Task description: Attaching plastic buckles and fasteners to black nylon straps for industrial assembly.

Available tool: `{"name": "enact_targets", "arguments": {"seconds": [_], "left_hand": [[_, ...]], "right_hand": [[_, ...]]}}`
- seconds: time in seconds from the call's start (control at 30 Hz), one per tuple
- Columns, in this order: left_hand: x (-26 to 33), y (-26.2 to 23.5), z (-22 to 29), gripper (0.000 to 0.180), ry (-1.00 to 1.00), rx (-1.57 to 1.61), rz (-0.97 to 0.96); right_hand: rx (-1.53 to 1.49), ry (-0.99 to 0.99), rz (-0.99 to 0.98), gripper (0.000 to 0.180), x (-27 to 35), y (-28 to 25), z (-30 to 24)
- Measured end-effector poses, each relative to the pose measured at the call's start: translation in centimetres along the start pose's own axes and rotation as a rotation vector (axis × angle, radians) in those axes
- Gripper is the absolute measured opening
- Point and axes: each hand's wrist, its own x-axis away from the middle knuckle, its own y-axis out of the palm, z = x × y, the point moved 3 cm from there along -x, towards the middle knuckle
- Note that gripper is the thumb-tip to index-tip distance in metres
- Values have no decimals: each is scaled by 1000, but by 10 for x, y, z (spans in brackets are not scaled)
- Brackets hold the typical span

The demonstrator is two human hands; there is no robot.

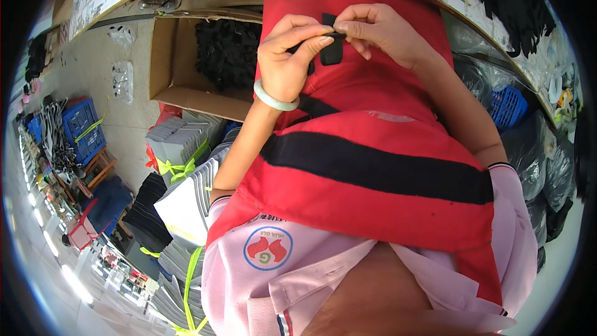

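Note:
Over my red apron (367, 87), both hands work close together on a short black fabric strap (331, 56). Thumb and forefinger of my left hand (289, 50) pinch it from the left, and a pale bangle (275, 98) circles that wrist. From the right, the fingertips of my right hand (380, 31) pinch the same strap at its upper part. One flat end hangs below the fingers, and a folded part lies between the fingertips. The fingers partly hide how the strap is folded.
Left of my lap, an open cardboard box (168, 56) holds many black pieces. Stacks of grey sheets (180, 143) tied with yellow-green ribbon stand nearer. A table edge (124, 3) crosses the top. Blue crates (84, 129) stand left; dark plastic bags (528, 155) lie right.

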Motion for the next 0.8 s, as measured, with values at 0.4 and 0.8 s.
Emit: {"name": "enact_targets", "arguments": {"seconds": [0.4,0.8], "left_hand": [[8,-16,24,14,-40,-238,-104],[102,-219,-95,40,-619,665,680]], "right_hand": [[101,-291,211,15,-13,8,-2],[829,-665,798,13,55,-77,-81]]}}
